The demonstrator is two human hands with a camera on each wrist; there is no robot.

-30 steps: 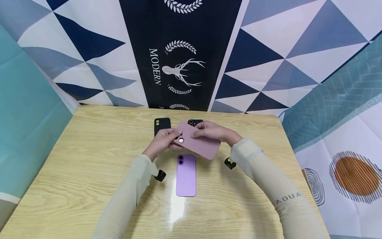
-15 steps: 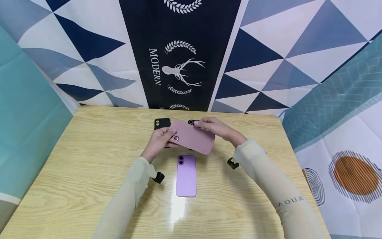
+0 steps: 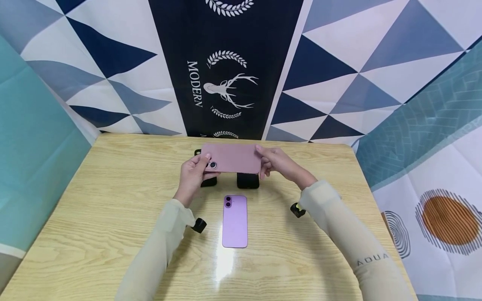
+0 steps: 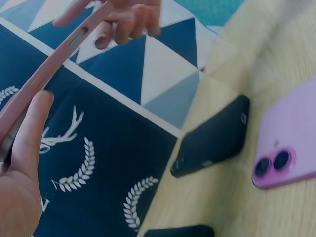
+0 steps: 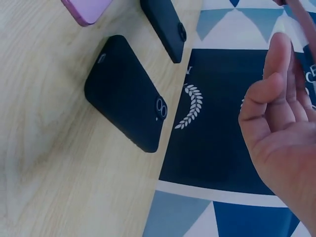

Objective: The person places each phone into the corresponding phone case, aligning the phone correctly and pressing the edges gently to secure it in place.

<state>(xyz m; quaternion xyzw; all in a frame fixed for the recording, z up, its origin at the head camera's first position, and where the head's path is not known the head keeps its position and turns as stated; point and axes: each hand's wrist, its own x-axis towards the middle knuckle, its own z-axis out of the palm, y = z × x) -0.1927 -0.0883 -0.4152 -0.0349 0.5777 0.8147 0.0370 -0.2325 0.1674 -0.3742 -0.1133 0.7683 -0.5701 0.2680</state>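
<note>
A pink phone [image 3: 233, 158] is raised level above the back of the table, its camera lenses at the left end. My left hand [image 3: 192, 173] grips that end, thumb by the lenses and fingers beneath. At the other end my right hand [image 3: 278, 163] pinches the edge between thumb and fingers. In the left wrist view the phone's pink side edge [image 4: 49, 69] shows a slot with grey inside. A purple phone [image 3: 235, 223] lies back up on the table below my hands. Two black phones [image 3: 247, 180] [image 5: 126, 94] lie behind it, partly hidden by the pink one.
The light wooden table [image 3: 113, 217] meets a patterned cloth wall [image 3: 226, 83] at its back edge. Teal cloth [image 3: 41, 146] hangs at the left side. Small black wrist devices [image 3: 199, 225] stick out below both sleeves.
The pink phone has swung from a slant to level and moved up and left. My right hand has shifted from the phone's upper edge to its right end. The purple phone stays put.
</note>
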